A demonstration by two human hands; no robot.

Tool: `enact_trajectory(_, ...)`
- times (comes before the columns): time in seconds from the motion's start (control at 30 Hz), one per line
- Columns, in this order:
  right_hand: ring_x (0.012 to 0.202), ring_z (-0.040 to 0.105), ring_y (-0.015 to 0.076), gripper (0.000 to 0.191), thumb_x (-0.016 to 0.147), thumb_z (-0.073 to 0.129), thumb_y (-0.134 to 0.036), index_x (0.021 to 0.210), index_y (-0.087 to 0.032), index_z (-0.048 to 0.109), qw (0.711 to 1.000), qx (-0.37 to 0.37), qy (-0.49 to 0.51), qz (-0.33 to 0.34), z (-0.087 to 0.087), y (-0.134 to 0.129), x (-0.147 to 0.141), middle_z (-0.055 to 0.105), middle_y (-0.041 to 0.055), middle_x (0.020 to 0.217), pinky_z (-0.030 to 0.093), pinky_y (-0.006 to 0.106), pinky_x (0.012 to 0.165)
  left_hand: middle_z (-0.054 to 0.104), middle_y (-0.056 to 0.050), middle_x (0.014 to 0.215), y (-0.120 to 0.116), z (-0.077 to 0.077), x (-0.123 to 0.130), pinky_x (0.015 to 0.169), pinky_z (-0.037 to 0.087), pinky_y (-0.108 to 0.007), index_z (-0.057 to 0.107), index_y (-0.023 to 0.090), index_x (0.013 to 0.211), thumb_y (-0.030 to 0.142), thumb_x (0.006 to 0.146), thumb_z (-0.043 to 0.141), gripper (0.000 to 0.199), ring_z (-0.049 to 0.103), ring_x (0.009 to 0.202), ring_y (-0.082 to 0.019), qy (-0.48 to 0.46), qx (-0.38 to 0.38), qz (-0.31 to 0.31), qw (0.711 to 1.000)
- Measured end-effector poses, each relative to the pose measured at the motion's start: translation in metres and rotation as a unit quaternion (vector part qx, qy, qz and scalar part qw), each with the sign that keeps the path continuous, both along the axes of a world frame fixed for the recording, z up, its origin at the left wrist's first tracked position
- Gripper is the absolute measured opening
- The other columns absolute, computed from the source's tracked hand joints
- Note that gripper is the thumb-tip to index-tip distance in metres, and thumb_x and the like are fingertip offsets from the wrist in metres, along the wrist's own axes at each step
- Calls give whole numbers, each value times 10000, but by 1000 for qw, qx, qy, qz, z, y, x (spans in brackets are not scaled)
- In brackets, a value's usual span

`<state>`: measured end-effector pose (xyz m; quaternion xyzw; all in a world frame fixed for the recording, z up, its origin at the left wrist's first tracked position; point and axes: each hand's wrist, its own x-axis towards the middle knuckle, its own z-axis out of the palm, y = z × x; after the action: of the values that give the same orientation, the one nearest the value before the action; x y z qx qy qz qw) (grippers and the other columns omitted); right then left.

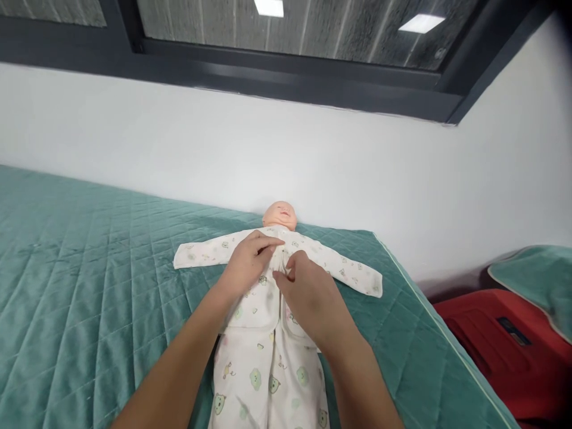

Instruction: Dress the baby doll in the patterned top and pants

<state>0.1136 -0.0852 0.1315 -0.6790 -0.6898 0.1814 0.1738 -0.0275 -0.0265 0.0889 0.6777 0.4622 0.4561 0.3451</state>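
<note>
A baby doll (280, 215) lies on its back, its bare head toward the wall. It wears a white baby shirt (252, 307) with small printed animals, sleeves spread out to both sides. Below are white patterned baby pants (288, 387). My left hand (251, 259) rests on the chest, its fingers closed at the shirt's front edge near the neck. Just to the right and a little lower, my right hand (310, 292) pinches the front opening between thumb and bent fingers. The fasteners under my fingers are too small to make out.
The doll lies on a green quilted cover (98, 286), whose piped edge drops away at the right. Beyond that edge stands a red plastic object (500, 345) with green cloth (536, 286) over it. A white wall (179, 143) and a dark-framed window (286, 65) rise behind.
</note>
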Motion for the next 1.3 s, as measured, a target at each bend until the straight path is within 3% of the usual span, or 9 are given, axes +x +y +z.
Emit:
enact_trajectory(0.13, 630, 481, 162, 193, 889, 454, -262, 737, -231, 339, 998, -27, -48, 0, 7, -8, -2, 578, 34, 810, 268, 291, 533, 597, -13, 930, -8, -7, -7, 704, 429, -248, 713, 245, 1051, 325, 902, 519, 257, 525, 753, -129, -37, -27, 9, 999)
enact_trajectory(0.23, 614, 442, 146, 210, 862, 447, -193, 697, -224, 319, 998, -10, -54, 5, 5, -10, 1, 554, 27, 782, 247, 289, 531, 616, -7, 865, -14, -5, -13, 644, 406, -240, 703, 219, 976, 389, 876, 570, 237, 508, 714, -128, -43, -63, -26, 997)
enact_trajectory(0.37, 567, 405, 126, 263, 881, 452, -266, 652, -215, 335, 999, 2, 41, 28, -4, -6, 11, 496, -14, 658, 253, 270, 510, 631, -8, 872, -19, 4, -19, 616, 378, -236, 683, 191, 827, 391, 853, 605, 216, 497, 704, -118, -9, -73, -97, 993)
enact_trajectory(0.6, 532, 350, 100, 369, 884, 497, -387, 609, -204, 334, 983, -24, 176, 47, -15, 5, 23, 411, -49, 568, 237, 251, 480, 597, 11, 872, -23, 9, -22, 613, 350, -235, 692, 215, 846, 348, 823, 650, 141, 429, 677, -102, 46, -53, -170, 983)
enact_trajectory(0.77, 505, 363, 89, 395, 900, 521, -466, 622, -202, 430, 952, -57, 294, 59, -23, 16, 31, 442, -56, 531, 271, 240, 498, 595, 15, 844, -22, 7, -21, 601, 337, -230, 647, 191, 772, 265, 803, 649, 81, 420, 657, -92, 39, -46, -163, 985)
enact_trajectory(1.0, 468, 401, 76, 356, 866, 625, -465, 662, -190, 527, 871, -54, 481, 91, -35, 10, 28, 496, -53, 511, 283, 223, 477, 498, 35, 641, -28, 10, -19, 521, 280, -221, 638, 170, 806, 401, 800, 697, 239, 397, 575, -80, -63, -150, -194, 967)
enact_trajectory(1.2, 452, 410, 69, 365, 841, 669, -473, 655, -185, 545, 859, -66, 503, 73, -33, 4, 22, 528, -41, 523, 273, 215, 458, 640, -18, 721, -27, 10, -20, 639, 418, -244, 711, 157, 841, 355, 781, 729, 207, 559, 681, -121, -104, -157, -208, 960)
enact_trajectory(1.3, 447, 427, 73, 378, 823, 691, -486, 648, -186, 541, 861, -68, 499, 72, -32, 5, 21, 531, -42, 517, 288, 217, 459, 673, -35, 754, -25, 9, -21, 653, 430, -252, 729, 160, 848, 354, 775, 737, 207, 580, 699, -131, -117, -161, -208, 958)
